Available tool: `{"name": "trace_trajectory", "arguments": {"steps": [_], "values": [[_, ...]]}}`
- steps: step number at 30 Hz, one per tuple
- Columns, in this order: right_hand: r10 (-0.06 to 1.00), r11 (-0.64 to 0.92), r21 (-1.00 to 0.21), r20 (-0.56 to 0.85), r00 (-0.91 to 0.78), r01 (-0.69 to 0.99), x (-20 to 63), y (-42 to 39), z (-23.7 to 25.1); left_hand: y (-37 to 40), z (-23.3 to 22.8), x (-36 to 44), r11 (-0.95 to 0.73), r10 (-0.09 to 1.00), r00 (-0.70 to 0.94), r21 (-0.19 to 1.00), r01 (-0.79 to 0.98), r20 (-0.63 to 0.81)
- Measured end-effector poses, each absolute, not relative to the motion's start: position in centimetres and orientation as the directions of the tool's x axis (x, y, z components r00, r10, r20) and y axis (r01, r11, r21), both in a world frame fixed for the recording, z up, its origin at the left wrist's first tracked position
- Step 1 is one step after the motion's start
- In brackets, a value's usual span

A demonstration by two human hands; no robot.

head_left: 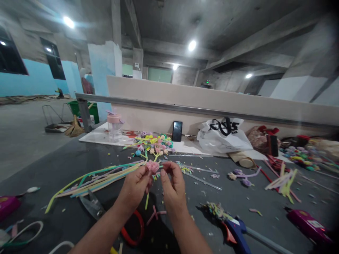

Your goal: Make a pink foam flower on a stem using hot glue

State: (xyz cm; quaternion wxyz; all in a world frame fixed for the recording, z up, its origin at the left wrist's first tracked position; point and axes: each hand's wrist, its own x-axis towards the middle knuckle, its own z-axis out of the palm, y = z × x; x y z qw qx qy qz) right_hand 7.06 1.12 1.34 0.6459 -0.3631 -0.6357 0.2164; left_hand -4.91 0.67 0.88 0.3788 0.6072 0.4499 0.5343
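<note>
My left hand (135, 181) is closed, its thumb and fingers pinching a small pink pipe-cleaner flower (153, 166). A yellow-green stem (147, 201) shows below that hand. Just to the right of the flower is my right hand (173, 183), its fingers curved and thumb apart from them; I see nothing held in it. Behind the flower lies a bunch of finished pipe-cleaner flowers (156, 143) in several colours. Long loose pipe cleaners (100, 178) stretch out to the left. Under my left forearm lie scissors with red handles (140, 229), partly hidden.
A blue glue gun (235, 229) lies at the front right, with purple-pink devices (308, 224) at both sides. Along the back stand a plastic cup (114, 128), a phone (177, 131) and a white bag (224, 135). Cut pipe cleaners (284, 183) and scraps litter the dark table.
</note>
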Motion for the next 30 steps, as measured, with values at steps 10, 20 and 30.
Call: {"name": "trace_trajectory", "arguments": {"steps": [10,20,30], "values": [[0.56,0.742,-0.462,0.825,-0.071,0.486,7.6,1.7,1.1,0.8,0.8,-5.0,-0.231,0.973,0.023,0.972,0.038,0.23],[0.529,0.7,-0.31,0.83,-0.176,0.643,8.6,1.8,2.0,0.7,1.1,-5.1,-0.27,0.962,0.081,0.945,0.186,0.259],[0.53,0.681,-0.266,0.822,-0.208,0.683,8.6,1.9,2.0,1.0,0.8,-5.3,-0.372,0.921,0.071,0.814,0.446,0.383]]}}
